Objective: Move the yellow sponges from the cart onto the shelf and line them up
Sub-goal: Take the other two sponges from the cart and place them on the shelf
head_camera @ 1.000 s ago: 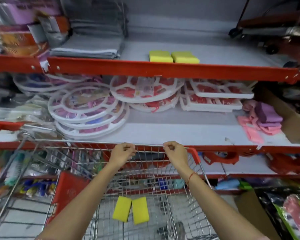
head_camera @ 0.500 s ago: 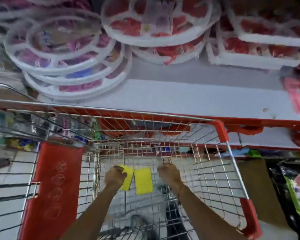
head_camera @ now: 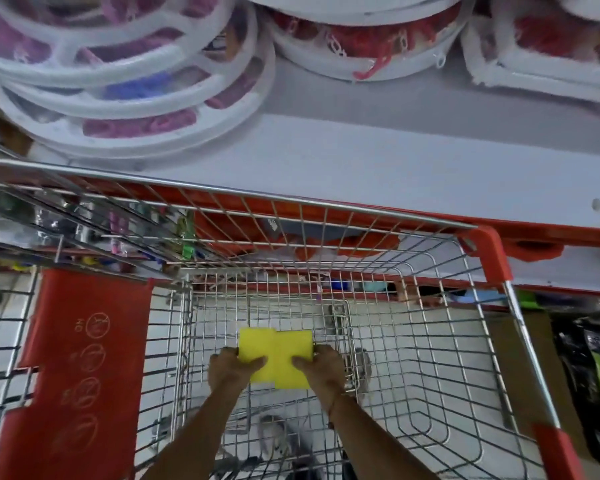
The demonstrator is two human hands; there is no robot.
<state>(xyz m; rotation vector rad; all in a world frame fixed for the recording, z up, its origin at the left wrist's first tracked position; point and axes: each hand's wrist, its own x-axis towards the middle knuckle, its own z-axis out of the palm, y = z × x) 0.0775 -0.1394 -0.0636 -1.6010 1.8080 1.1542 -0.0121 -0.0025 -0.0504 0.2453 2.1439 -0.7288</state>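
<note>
Two yellow sponges lie side by side and touching, low inside the wire cart. My left hand grips the left sponge at its near left corner, thumb on top. My right hand grips the right sponge at its near right corner, thumb on top. Both forearms reach down into the basket from the bottom of the frame. The grey shelf with its red front edge runs just beyond the cart's far rim.
Stacked round white hanger racks with pink and blue clips fill the shelf's left. More white racks with red clips stand at centre and right. The cart's red child-seat flap hangs at left; dark packaged goods sit at right.
My hands left the cart's rim, went down into the basket and closed on the two sponges, which are now pushed together. The view tilted down; the upper shelf is out of frame.
</note>
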